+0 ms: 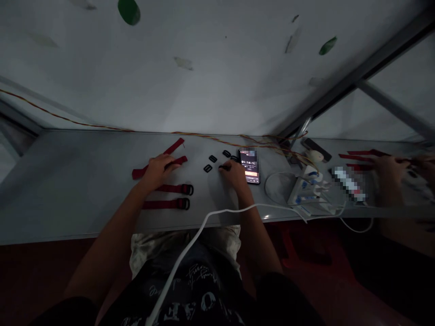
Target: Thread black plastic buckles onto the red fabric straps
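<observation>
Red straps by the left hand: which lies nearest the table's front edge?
The lowest in the picture, a buckled strap. The other buckled strap lies just beyond it; the rest lie farther back, at the left hand.

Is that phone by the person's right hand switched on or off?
On: the phone has a lit screen, showing white digits and an orange bar, just beside the right hand.
</observation>
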Demonstrator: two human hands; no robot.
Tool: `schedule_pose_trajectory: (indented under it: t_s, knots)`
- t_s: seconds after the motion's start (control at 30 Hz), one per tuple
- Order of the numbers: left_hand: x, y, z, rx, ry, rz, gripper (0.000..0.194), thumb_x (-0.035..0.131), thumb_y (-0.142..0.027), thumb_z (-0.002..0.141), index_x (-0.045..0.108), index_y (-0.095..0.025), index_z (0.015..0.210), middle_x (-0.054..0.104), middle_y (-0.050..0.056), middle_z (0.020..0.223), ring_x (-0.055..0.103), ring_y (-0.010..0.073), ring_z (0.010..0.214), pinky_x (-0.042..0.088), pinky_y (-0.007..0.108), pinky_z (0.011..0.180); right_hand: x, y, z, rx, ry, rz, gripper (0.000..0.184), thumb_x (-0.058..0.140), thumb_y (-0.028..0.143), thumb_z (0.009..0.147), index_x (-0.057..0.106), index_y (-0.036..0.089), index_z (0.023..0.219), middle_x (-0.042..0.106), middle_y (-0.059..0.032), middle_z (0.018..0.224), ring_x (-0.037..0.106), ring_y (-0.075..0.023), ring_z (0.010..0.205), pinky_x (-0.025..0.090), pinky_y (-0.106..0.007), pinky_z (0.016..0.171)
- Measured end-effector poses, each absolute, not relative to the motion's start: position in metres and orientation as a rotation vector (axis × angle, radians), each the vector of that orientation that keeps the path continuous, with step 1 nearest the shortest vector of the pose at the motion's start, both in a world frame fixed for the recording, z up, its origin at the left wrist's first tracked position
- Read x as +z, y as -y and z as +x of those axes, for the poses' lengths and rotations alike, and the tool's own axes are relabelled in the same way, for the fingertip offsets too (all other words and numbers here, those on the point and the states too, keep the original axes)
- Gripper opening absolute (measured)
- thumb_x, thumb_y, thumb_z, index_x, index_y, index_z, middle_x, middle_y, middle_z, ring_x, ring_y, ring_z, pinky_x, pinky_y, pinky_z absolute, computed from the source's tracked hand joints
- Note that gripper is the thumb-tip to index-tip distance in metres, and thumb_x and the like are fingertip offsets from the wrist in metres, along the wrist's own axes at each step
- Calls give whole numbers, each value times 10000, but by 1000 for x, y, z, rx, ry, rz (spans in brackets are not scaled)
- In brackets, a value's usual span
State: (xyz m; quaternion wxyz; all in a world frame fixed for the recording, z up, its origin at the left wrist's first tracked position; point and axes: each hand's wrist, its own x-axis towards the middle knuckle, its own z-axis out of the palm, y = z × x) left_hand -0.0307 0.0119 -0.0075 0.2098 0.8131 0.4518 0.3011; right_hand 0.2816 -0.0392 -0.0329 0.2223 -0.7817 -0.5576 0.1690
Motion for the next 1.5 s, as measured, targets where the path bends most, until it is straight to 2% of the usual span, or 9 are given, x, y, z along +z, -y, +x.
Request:
schedule_pose_trajectory:
  t_s: [0.23,0.33,0.47,0.53,0.63,0.87,1.1,1.3,1.5]
  knots:
    - [41,-32,-43,1720,-1015,1207,354,642,-504,962,639,-181,817,608,2,736,561,111,632,516,264,640,-28,43,279,533,1455,-2072,158,775,255,731,680,180,831,743,-51,866,665,-196,824,488,-314,773]
    - [63,-30,-53,1820,-1010,1072,363,640,-471,982,598,-180,769,517,-36,643,452,73,511,442,217,495,-31,53,273,543,1324,-1930,229,789,355,713,651,192,794,720,-42,806,652,-199,784,488,-313,720]
    - [93,-3,-61,1570,-1110,1355,376,586,-468,1023,637,-152,825,466,-57,567,362,50,431,276,199,394,-19,70,257,797,1140,-1532,341,758,467,785,698,175,950,706,-26,744,641,-170,664,487,-293,617]
    - [103,13,-59,1323,-1133,1513,383,576,-493,1021,662,-165,842,511,-39,605,392,59,469,278,212,415,-5,79,243,854,1183,-1377,346,746,438,834,737,179,1063,700,-10,754,617,-139,653,509,-293,654]
    - [106,31,-50,978,-1115,1679,458,572,-521,1007,606,-178,706,502,-22,601,402,77,507,292,226,460,17,91,217,995,1225,-1176,343,740,414,875,747,235,1168,705,4,819,606,-113,672,527,-278,672]
    - [87,52,-26,586,-813,1555,339,623,-470,988,614,-180,813,580,-24,645,510,90,596,409,199,584,29,103,173,1381,968,-899,318,893,452,728,712,210,828,693,29,698,613,-101,532,545,-253,520]
    - [71,69,-30,566,-753,1327,316,698,-463,939,683,-170,820,641,-7,714,591,91,655,486,197,652,28,108,177,1543,1033,-869,246,859,397,790,806,218,952,717,19,665,636,-108,545,563,-256,523]
    - [71,68,-42,410,-716,1298,273,769,-404,880,729,-163,759,709,20,713,641,108,674,515,198,664,45,109,179,1619,1117,-884,166,873,308,776,802,211,891,737,14,695,654,-98,585,555,-230,567]
    - [68,59,-44,298,-654,1326,248,758,-378,882,746,-162,762,715,19,692,648,113,655,512,195,655,49,115,177,1684,1091,-908,204,886,324,759,776,197,875,722,21,689,642,-91,584,537,-223,583]
